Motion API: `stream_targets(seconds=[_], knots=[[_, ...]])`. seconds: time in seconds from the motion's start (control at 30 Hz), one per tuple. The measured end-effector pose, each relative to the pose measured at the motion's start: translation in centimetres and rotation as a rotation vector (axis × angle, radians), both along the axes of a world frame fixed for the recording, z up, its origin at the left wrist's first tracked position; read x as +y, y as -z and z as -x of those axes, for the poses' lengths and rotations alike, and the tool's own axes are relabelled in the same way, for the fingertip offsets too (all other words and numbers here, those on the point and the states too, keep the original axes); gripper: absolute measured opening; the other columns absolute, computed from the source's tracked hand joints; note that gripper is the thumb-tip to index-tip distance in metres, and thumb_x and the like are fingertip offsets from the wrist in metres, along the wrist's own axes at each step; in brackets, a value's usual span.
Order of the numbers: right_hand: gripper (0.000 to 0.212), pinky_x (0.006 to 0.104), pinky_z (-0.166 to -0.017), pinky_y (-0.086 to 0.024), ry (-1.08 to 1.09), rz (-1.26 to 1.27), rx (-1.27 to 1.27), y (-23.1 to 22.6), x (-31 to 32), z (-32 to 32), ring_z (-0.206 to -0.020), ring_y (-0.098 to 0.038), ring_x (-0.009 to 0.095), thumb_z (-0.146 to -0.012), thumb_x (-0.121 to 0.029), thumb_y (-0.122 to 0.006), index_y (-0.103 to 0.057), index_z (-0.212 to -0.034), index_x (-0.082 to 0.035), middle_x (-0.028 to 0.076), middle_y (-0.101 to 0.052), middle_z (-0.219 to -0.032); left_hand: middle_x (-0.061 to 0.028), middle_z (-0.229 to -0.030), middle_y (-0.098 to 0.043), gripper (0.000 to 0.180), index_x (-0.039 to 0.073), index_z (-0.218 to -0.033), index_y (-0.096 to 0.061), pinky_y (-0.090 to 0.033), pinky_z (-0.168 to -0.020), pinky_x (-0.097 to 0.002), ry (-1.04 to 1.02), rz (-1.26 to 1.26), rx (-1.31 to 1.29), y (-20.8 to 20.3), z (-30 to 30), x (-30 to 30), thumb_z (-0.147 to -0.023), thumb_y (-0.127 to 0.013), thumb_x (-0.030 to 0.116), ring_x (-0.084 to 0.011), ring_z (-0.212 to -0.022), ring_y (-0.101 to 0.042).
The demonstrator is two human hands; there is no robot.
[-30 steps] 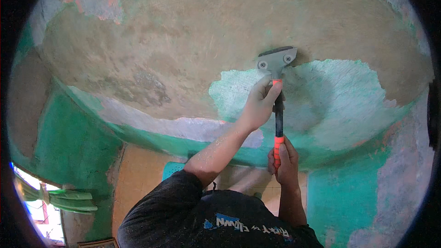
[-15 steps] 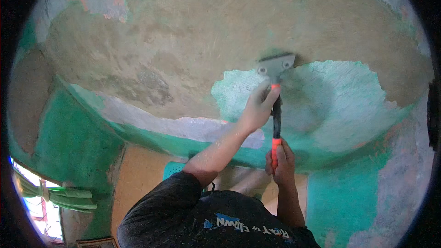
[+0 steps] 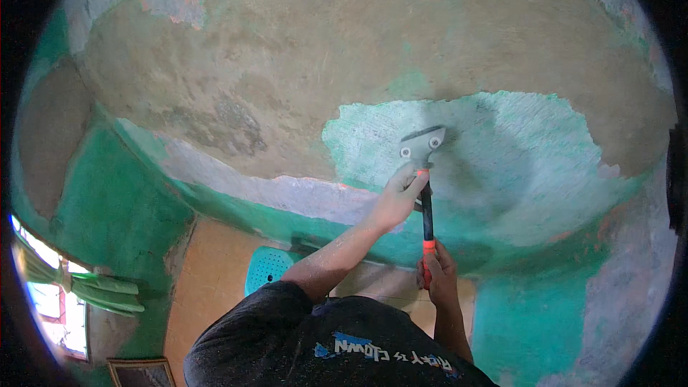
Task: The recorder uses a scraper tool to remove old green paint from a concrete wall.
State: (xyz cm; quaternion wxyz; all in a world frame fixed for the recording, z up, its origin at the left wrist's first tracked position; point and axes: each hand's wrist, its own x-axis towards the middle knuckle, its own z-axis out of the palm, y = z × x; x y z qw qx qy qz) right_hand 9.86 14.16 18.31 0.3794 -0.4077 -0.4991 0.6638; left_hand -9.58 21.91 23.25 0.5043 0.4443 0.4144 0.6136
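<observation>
I hold a long-handled scraper [image 3: 428,208] in both hands; it has a grey head, a black shaft and orange-red grips. My left hand [image 3: 398,195] is closed round the shaft just below the head, by the orange collar. Lower down, my right hand [image 3: 443,276] wraps the orange grip at the handle's end. The dark blade edge lies over a pale mint patch of paint [image 3: 373,127] on the wall; whether it touches the surface I cannot tell. Above the patch spreads bare brownish-grey plaster [image 3: 315,50] with a ragged paint edge between them.
Green painted wall [image 3: 107,193] runs down both sides. A turquoise plastic stool [image 3: 264,269] with a perforated top stands on the tan tiled floor [image 3: 208,272]. At the lower left are a window with a tied green curtain [image 3: 107,292] and a framed picture [image 3: 140,371].
Both hands have drawn the scraper down toward me, its head leaving the plaster edge for the pale patch. More of the stool and picture frame shows now.
</observation>
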Motion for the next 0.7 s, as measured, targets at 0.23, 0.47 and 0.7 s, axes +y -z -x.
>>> stream_targets(seconds=[0.23, 0.47, 0.7], knots=[[0.051, 0.0246, -0.044, -0.041, -0.071, -0.025, -0.057, -0.4, 1.9, -6.9, -0.049, -0.048, 0.009, -0.099, -0.019, -0.052, -0.04, -0.147, -0.005, 0.002, -0.053, -0.069, 0.0006, -0.085, -0.054, 0.028, 0.006, -0.113, -0.057, -0.056, -0.064, -0.0305, -0.025, 0.045, -0.048, 0.0, -6.2, 0.9, -0.104, -0.052, 0.032, -0.0102, -0.077, -0.057], [0.055, 0.0247, -0.045, -0.04, -0.172, -0.052, -0.074, -2.0, 4.9, -15.1, -0.048, -0.047, 0.01, -0.1, -0.019, -0.048, -0.033, -0.152, -0.005, 0.002, -0.051, -0.067, 0.0011, -0.083, -0.054, 0.028, 0.005, -0.109, -0.058, -0.055, -0.061, -0.0294, -0.08, 0.061, -0.07, -1.3, -13.8, 3.2, -0.103, -0.054, 0.033, -0.0095, -0.075, -0.056], [0.052, 0.0256, -0.044, -0.039, -0.351, -0.131, 0.025, -1.5, 8.2, -19.9, -0.046, -0.047, 0.012, -0.103, -0.019, -0.044, -0.032, -0.152, -0.007, 0.006, -0.053, -0.067, -0.0023, -0.093, -0.063, 0.035, 0.01, -0.119, -0.057, -0.052, -0.071, -0.0315, -0.115, 0.073, -0.027, -2.2, -17.9, 3.8, -0.103, -0.051, 0.04, -0.0124, -0.085, -0.062]])
